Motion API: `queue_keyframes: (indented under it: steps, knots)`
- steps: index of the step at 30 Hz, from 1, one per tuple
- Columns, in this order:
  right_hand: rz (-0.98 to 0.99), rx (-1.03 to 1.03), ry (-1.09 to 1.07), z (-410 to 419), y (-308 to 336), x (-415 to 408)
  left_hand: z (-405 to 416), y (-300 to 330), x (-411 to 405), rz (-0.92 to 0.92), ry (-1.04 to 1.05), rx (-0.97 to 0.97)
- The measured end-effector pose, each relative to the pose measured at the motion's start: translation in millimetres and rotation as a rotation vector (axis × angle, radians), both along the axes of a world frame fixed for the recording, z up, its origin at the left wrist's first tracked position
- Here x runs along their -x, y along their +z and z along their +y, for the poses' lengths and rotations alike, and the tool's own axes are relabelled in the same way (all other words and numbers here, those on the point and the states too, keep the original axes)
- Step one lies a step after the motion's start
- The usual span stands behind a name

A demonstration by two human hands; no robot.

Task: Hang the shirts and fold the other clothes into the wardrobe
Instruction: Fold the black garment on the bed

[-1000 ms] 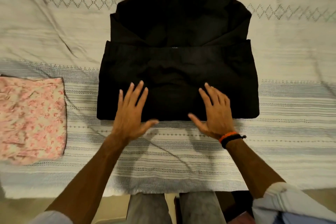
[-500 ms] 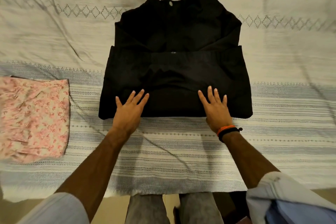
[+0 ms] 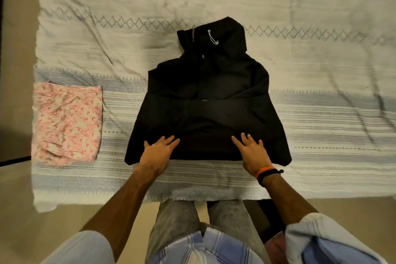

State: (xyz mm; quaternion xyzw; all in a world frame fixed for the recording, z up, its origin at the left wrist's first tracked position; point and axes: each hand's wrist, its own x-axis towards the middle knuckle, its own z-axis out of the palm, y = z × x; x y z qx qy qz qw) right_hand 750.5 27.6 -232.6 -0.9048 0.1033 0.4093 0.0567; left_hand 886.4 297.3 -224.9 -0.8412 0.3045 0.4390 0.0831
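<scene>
Now both hands lie flat on a black garment (image 3: 209,113) spread out on a white bedsheet (image 3: 321,70) with grey woven stripes and a row of diamond shapes. Its lower part is folded up over the body, making a straight fold across the middle, and its collar end points away from the person, with a small pale cord and a button showing near the neck. The left hand (image 3: 157,153) rests on the near edge of the garment, left of centre, fingers straight and slightly spread, palm down on the cloth. The right hand (image 3: 252,152) rests on the same near edge, right of centre, likewise with straight, spread fingers pressing the fabric (neither hand pinches or curls round anything). An orange band and a black band (image 3: 267,172) sit on the right wrist. The two hands are well apart, with a bare stretch of black cloth between them.

Left of the black garment, and apart from it, a pink floral cloth (image 3: 66,122) lies folded into a rough rectangle on the sheet, near the sheet's left edge. Nearest the camera, the person's grey trousers (image 3: 177,221) and a light checked shirt (image 3: 205,248) show, with pale sleeves rolled up on both arms. Beige floor (image 3: 17,199) shows beyond the sheet's left and near edges.
</scene>
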Motion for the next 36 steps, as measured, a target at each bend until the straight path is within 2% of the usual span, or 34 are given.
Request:
queue_keyframes:
  steps: [4,7,13,20,26,30,33,36]
  knots:
    - [0.012,-0.027,-0.056,3,2,2,-2,5,2,0.007,0.018,-0.014]
    - [-0.101,-0.041,-0.119,-13,25,-15,-11,28,-22,-0.062,0.004,0.004]
    - [-0.301,0.017,-0.141,-54,88,-89,-45,92,-101,-0.217,0.065,0.147]
    - [-0.364,0.065,-0.211,-90,114,-195,-85,107,-191,-0.274,0.160,0.165]
    - [-0.273,0.079,-0.192,-105,96,-237,-105,85,-234,-0.225,0.172,0.112]
    - [-0.080,-0.006,-0.159,-116,83,-249,-114,68,-251,-0.043,0.128,0.009]
    - [0.071,-0.077,-0.148,-110,75,-231,-105,56,-235,0.131,0.111,-0.061]
    - [0.126,-0.073,-0.130,-93,68,-195,-91,48,-203,0.170,0.069,-0.092]
